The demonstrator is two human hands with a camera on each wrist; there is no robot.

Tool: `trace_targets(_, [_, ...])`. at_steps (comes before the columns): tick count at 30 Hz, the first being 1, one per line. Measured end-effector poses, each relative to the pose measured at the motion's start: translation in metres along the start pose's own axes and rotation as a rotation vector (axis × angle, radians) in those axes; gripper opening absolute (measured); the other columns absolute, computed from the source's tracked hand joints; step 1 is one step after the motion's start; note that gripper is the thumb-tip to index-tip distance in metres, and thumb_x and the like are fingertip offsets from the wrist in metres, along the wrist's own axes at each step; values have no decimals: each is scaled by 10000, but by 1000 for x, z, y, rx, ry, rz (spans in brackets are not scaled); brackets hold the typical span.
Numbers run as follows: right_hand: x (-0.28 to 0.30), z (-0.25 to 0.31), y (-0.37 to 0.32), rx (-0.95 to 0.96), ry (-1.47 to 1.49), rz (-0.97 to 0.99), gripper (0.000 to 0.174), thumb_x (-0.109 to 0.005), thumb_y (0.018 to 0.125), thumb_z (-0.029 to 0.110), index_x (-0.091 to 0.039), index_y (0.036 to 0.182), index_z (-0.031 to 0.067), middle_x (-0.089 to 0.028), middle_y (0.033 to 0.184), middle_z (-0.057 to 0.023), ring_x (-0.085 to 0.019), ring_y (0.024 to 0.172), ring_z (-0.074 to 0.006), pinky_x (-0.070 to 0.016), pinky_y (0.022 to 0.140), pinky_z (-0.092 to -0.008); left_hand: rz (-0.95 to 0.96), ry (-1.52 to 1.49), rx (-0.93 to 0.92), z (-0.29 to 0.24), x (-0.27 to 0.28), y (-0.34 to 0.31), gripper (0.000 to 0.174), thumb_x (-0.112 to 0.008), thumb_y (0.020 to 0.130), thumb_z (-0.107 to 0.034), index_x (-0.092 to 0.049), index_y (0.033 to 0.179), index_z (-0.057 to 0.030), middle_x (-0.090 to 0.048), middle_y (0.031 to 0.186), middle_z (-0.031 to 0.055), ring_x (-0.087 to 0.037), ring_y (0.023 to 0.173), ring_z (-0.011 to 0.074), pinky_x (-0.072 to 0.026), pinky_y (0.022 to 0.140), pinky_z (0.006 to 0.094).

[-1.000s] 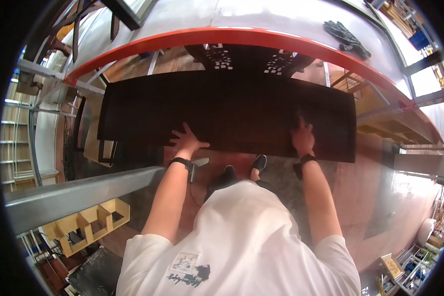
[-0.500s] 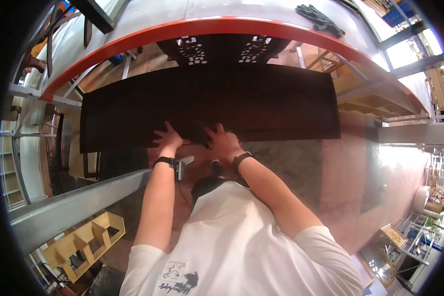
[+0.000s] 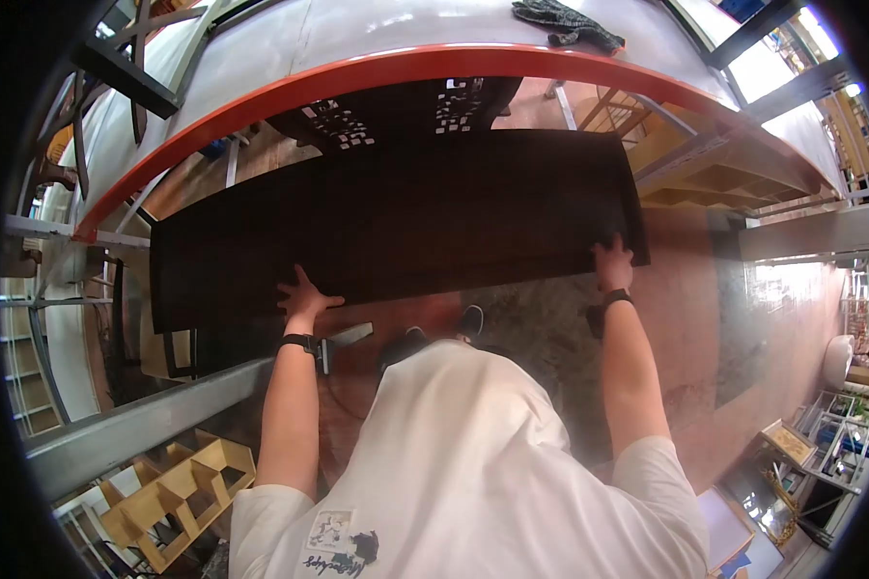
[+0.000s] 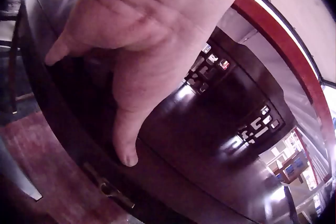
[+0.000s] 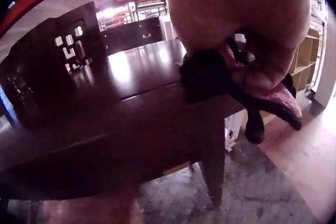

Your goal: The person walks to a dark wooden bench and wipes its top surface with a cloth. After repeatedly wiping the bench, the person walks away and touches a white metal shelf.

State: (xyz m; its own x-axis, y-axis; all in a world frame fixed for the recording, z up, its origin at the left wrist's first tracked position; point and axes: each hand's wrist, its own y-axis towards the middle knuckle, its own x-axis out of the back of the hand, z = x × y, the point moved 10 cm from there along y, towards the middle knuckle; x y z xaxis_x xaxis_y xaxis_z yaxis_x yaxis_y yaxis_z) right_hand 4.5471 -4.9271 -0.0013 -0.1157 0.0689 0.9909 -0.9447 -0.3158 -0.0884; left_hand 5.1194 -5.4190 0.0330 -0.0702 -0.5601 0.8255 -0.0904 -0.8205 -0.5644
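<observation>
Below me stands a dark brown wooden table (image 3: pixel 406 212) with a glossy top, its near edge towards my body. My left hand (image 3: pixel 304 295) rests on that edge with fingers spread; in the left wrist view its thumb (image 4: pixel 126 140) lies on the wood and nothing is held. Over the table's right end, my right hand (image 3: pixel 614 265) grips a bunched glove (image 5: pixel 207 74), black with a pinkish knit part. Dark finger ends of the glove (image 5: pixel 254 127) hang beside the tabletop's corner. My palm hides part of it.
Behind the tabletop stands a dark panel with lattice cut-outs (image 3: pixel 386 111). A red-edged shelf (image 3: pixel 434 60) crosses above, with a grey glove (image 3: pixel 570 24) on it. A metal beam (image 3: pixel 154 405) runs at left, over a wooden compartment unit (image 3: pixel 179 497).
My right hand swept left along the near edge, close to the left hand, then back out to the right end. The left hand stays spread on the edge while the head view has shifted.
</observation>
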Motion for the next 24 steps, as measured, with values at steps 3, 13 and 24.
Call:
trace_targets(3, [46, -12, -24, -166, 144, -64, 666, -619, 900, 467, -396, 1472, 208, -524, 1252, -284, -635, 1026, -488, -542, 857, -546, -26, -5, -25, 4, -7, 11, 1439, -927, 575, -504, 45, 1595, -213, -20, 1565, 410, -167, 1384, 671, -290, 1121, 663])
trace_targets(13, [26, 303, -187, 781, 112, 386, 626, -654, 849, 326, -464, 1437, 223, -481, 1330, -207, -694, 897, -413, -594, 652, -520, -36, -33, -35, 1, -3, 5, 1451, -939, 550, -480, 39, 1595, -245, -10, 1548, 438, -147, 1410, 644, -241, 1145, 652])
trace_targets(24, [60, 236, -137, 499, 329, 265, 664, -698, 850, 334, -433, 1458, 362, -544, 1242, -223, -678, 915, -428, -579, 753, -512, -24, -49, 16, 2, 6, -9, 1435, -948, 532, -478, -10, 1597, -269, 2, 1591, 364, -133, 1421, 629, -287, 1153, 613])
